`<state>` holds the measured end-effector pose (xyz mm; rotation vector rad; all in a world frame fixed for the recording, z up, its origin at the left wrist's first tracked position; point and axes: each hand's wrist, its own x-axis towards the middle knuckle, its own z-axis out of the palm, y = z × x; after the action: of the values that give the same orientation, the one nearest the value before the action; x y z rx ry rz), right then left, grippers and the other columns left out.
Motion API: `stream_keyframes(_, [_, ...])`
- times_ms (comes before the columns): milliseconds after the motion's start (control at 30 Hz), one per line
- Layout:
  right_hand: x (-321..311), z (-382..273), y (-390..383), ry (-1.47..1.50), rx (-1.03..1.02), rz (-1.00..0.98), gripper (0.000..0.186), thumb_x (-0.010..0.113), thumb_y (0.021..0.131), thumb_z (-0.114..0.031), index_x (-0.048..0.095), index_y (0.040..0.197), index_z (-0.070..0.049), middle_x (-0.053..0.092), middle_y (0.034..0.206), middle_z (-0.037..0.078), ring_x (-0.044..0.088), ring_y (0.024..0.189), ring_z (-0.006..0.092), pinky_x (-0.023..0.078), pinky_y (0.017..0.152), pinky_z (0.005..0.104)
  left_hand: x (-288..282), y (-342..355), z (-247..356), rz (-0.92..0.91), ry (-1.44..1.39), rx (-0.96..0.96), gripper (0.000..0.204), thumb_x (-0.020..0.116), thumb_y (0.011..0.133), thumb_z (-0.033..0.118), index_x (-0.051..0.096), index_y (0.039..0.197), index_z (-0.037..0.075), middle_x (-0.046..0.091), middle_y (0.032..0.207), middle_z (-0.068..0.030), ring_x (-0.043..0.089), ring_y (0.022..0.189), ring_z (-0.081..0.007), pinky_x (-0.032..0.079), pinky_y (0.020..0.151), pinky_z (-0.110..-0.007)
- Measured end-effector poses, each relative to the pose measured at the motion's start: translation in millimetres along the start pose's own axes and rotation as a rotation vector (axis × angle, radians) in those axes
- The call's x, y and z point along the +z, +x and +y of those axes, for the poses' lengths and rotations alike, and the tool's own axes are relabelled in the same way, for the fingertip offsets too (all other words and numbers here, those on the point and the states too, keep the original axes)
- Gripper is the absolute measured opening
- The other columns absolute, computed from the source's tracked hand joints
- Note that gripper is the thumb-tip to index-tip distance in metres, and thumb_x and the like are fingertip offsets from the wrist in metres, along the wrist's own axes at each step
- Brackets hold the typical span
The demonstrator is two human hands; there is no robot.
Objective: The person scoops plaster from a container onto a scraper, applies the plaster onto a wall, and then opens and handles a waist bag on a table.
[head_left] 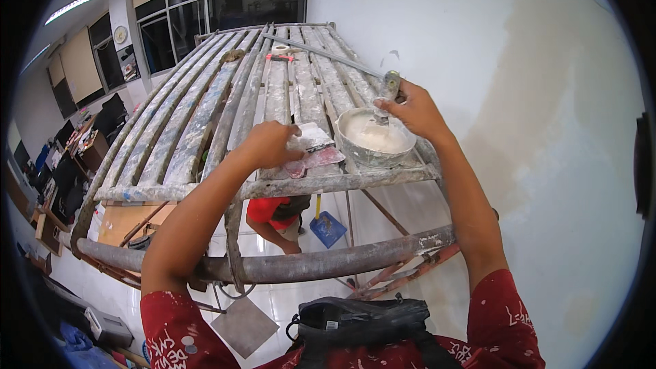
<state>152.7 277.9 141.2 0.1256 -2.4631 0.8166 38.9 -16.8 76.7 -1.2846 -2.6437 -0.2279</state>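
Note:
A grey, putty-smeared bowl of creamy white putty rests near the close end of the scaffold platform. My right hand is closed round a putty knife; its handle points up and its blade reaches down into the bowl. To the left of the bowl, my left hand has its fingers curled at the edge of a flat white-coated scraper, which it appears to grip. Just below that lies a flat pinkish, putty-stained piece, close to the left fingertips.
Gaps run between the platform's paint-spattered planks. Farther along lie a tape roll, a red-handled tool and a long metal bar. A patched white wall stands at right. Below are a person in red and a blue dustpan.

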Motion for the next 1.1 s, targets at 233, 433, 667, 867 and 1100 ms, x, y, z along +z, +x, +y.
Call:
stream_keyframes(233, [-1,-12,2,0.105,-0.037,0.221,0.052,0.073,0.081,-0.038,0.061,0.106,0.007,0.066,0.081,0.018,0.062,0.071,0.0231,0.049,0.069,0.0348,8,8,0,0.081,0.105,0.122,0.034,0.065,0.082,0.028,0.065,0.106,0.004,0.067,0.094,-0.0194,0.065,0.088,-0.0369,0.051,0.079,-0.046])
stream_keyframes(433, [-16,12,19,-0.112,0.008,0.075,0.041,0.072,0.086,-0.031,0.061,0.106,0.003,0.064,0.08,0.008,0.056,0.07,0.0129,0.047,0.067,0.0302,-15,6,3,0.461,-0.033,-0.058,0.027,0.063,0.082,0.018,0.062,0.105,0.003,0.066,0.098,-0.017,0.064,0.089,-0.0363,0.051,0.079,-0.045])
stream_keyframes(667, [0,24,4,-0.105,0.052,0.033,0.057,0.068,0.084,-0.035,0.055,0.119,0.008,0.063,0.072,0.021,0.063,0.067,0.0304,0.049,0.065,0.0394,-1,9,-8,0.566,-0.145,-0.117,0.03,0.066,0.074,0.005,0.058,0.102,-0.001,0.057,0.094,-0.019,0.059,0.088,-0.0393,0.047,0.076,-0.046])
stream_keyframes(867, [-3,14,-3,-0.029,-0.13,-0.034,0.044,0.068,0.088,-0.033,0.057,0.115,0.001,0.063,0.073,0.01,0.055,0.063,0.0173,0.045,0.062,0.0333,0,11,-16,0.477,-0.213,-0.121,0.029,0.064,0.075,0.004,0.059,0.103,-0.001,0.057,0.099,-0.0201,0.059,0.092,-0.039,0.047,0.08,-0.044])
stream_keyframes(1100, [-21,9,-3,-0.092,0.103,-0.013,0.049,0.068,0.086,-0.033,0.056,0.116,0.005,0.065,0.078,0.021,0.063,0.069,0.0313,0.049,0.069,0.0405,15,12,-31,0.399,-0.163,-0.049,0.022,0.063,0.079,0.006,0.061,0.101,0.002,0.058,0.102,-0.0196,0.059,0.095,-0.0405,0.048,0.084,-0.046])
